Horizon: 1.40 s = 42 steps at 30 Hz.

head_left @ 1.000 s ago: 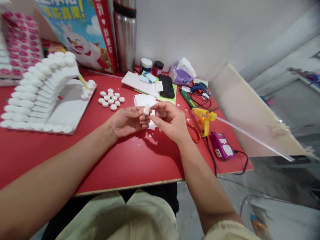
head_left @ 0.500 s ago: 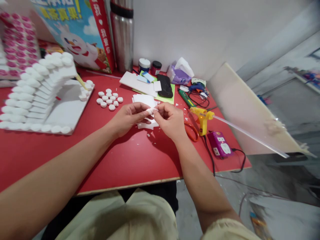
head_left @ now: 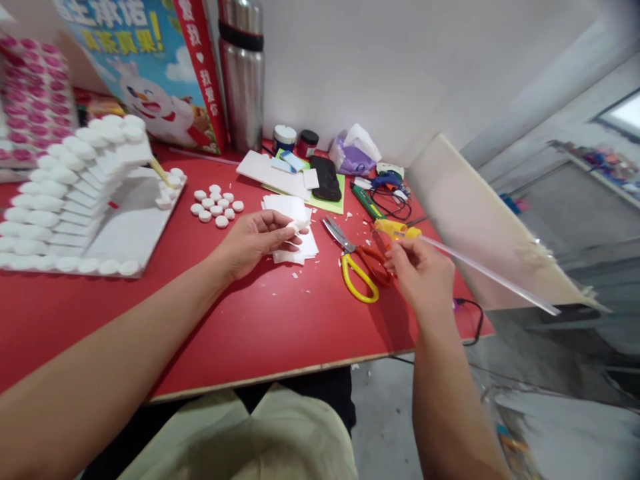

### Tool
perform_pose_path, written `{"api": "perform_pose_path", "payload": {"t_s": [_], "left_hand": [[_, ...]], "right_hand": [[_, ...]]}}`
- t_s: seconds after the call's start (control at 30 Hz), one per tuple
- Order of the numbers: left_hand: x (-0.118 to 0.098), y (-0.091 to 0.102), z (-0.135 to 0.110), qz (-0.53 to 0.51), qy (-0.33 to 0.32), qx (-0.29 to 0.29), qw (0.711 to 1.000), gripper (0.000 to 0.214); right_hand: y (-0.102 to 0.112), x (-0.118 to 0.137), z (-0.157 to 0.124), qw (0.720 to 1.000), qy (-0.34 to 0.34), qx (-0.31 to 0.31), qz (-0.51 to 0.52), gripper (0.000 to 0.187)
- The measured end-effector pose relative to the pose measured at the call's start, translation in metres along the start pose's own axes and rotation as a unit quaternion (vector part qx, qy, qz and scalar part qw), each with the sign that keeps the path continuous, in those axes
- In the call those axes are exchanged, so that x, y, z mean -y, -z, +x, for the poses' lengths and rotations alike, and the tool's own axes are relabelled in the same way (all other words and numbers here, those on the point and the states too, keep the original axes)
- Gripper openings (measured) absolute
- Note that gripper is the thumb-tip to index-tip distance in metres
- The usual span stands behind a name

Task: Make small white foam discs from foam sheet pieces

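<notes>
Over the table [head_left: 280, 327], the left hand [head_left: 257, 241] pinches a white piece [head_left: 299, 227]; the right hand [head_left: 424, 272] curls by the glue gun [head_left: 391, 230], grip unclear.

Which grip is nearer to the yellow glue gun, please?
Right. The right grip is right beside the glue gun; contact is unclear. The left grip is farther off to the left, holding a small white piece above white sheets.

Desk [head_left: 225, 333]: red. Held piece [head_left: 299, 227]: white. Paper sheets [head_left: 284, 208]: white. Discs [head_left: 216, 211]: white. Scissors [head_left: 349, 247]: one handle yellow, one orange-red, blades silver. Glue gun [head_left: 391, 229]: yellow. Flask [head_left: 244, 87]: silver, black band. Box [head_left: 150, 77]: blue front, white cartoon figure; red side, white characters. Tissue pack [head_left: 349, 157]: purple. Slim tool [head_left: 365, 200]: green grip.
</notes>
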<state>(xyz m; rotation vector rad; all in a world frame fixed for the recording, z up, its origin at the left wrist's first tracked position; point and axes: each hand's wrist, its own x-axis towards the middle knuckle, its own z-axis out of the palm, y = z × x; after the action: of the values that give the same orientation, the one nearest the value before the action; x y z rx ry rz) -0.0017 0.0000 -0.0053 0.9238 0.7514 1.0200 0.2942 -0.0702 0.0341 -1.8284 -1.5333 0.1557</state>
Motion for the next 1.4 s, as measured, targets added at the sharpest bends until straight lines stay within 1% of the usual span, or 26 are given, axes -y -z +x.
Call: {"api": "perform_pose_path", "payload": {"t_s": [0.03,0.07,0.13,0.2,0.23,0.27,0.33,0.4,0.47,0.53,0.6,0.67,0.73,0.77,0.8,0.83,0.87,0.9,0.93,0.97,1.03,1.1,1.17,1.23,1.3,1.4], "left_hand": [[-0.001,-0.001,0.0,-0.003,-0.001,0.004,1.0,0.035],[-0.002,-0.001,-0.001,-0.008,-0.003,0.005,1.0,0.035],[-0.002,-0.001,-0.001,-0.019,-0.006,0.0,1.0,0.035],[-0.002,-0.001,-0.001,-0.023,-0.001,-0.007,1.0,0.037],[-0.001,0.0,0.0,-0.021,0.003,-0.009,1.0,0.038],[-0.001,0.0,0.0,-0.02,0.006,-0.01,1.0,0.04],[0.0,0.001,0.0,-0.018,0.008,-0.006,1.0,0.043],[0.0,0.001,0.0,-0.014,0.009,-0.001,1.0,0.046],[0.0,-0.001,-0.001,-0.005,0.015,-0.002,1.0,0.048],[-0.001,-0.002,-0.001,0.005,0.023,-0.004,1.0,0.049],[-0.001,-0.004,-0.001,-0.004,0.023,-0.002,1.0,0.049],[0.0,-0.004,0.0,-0.028,0.012,-0.002,1.0,0.048],[0.001,-0.003,0.002,-0.063,0.01,-0.014,0.998,0.046],[0.001,-0.001,0.004,-0.08,0.015,-0.025,0.996,0.044],[0.001,0.001,0.006,-0.096,0.021,-0.035,0.995,0.042],[0.001,0.003,0.007,-0.111,0.025,-0.044,0.993,0.04],[0.001,0.005,0.009,-0.12,0.027,-0.049,0.991,0.038],[0.001,0.007,0.011,-0.127,0.025,-0.053,0.99,0.036],[0.001,0.009,0.012,-0.13,0.02,-0.058,0.99,0.035],[0.0,0.01,0.013,-0.131,0.016,-0.063,0.989,0.034],[0.0,0.011,0.014,-0.124,0.01,-0.074,0.989,0.033],[-0.001,0.011,0.014,-0.114,0.006,-0.082,0.99,0.032],[-0.002,0.01,0.014,-0.107,0.001,-0.085,0.991,0.032],[-0.004,0.009,0.013,-0.101,-0.003,-0.086,0.991,0.032],[-0.004,0.008,0.013,-0.094,-0.007,-0.085,0.992,0.033],[-0.002,0.009,0.014,-0.083,-0.019,-0.08,0.993,0.037]], "right_hand": [[0.005,-0.009,-0.006,1.0,-0.017,0.018,-0.015,0.026],[0.009,-0.017,-0.012,0.999,-0.023,0.018,-0.039,0.028],[0.012,-0.029,-0.017,0.995,0.003,-0.012,-0.102,0.032],[0.01,-0.036,-0.014,0.987,0.035,-0.045,-0.152,0.036],[0.008,-0.039,-0.009,0.984,0.042,-0.051,-0.166,0.039],[0.005,-0.041,-0.002,0.983,0.041,-0.047,-0.172,0.041],[-0.001,-0.044,0.013,0.984,0.017,-0.009,-0.178,0.041],[-0.008,-0.046,0.027,0.981,-0.025,0.034,-0.191,0.035],[-0.015,-0.049,0.037,0.977,-0.074,0.052,-0.192,0.033],[-0.021,-0.054,0.04,0.98,-0.116,0.045,-0.154,0.034],[-0.026,-0.057,0.04,0.987,-0.15,0.017,-0.063,0.032],[-0.028,-0.055,0.036,0.985,-0.166,-0.027,0.044,0.031],[-0.025,-0.041,0.032,0.977,-0.155,-0.073,0.127,0.032],[-0.023,-0.031,0.03,0.974,-0.138,-0.084,0.158,0.031],[-0.02,-0.018,0.027,0.97,-0.127,-0.082,0.192,0.03],[-0.019,-0.004,0.025,0.958,-0.119,-0.058,0.253,0.029],[-0.018,0.01,0.022,0.94,-0.111,-0.008,0.322,0.029],[-0.018,0.023,0.02,0.92,-0.112,0.055,0.372,0.028],[-0.02,0.034,0.017,0.904,-0.111,0.103,0.399,0.027],[-0.024,0.044,0.014,0.896,-0.101,0.134,0.41,0.027],[-0.036,0.056,0.008,0.899,-0.057,0.179,0.396,0.029],[-0.049,0.059,0.002,0.903,-0.003,0.225,0.366,0.032],[-0.061,0.059,-0.004,0.906,0.027,0.243,0.346,0.036],[-0.069,0.056,-0.009,0.913,0.026,0.24,0.329,0.04],[-0.072,0.054,-0.011,0.919,0.021,0.238,0.314,0.044],[-0.073,0.053,-0.012,0.918,0.027,0.244,0.31,0.047]]}}
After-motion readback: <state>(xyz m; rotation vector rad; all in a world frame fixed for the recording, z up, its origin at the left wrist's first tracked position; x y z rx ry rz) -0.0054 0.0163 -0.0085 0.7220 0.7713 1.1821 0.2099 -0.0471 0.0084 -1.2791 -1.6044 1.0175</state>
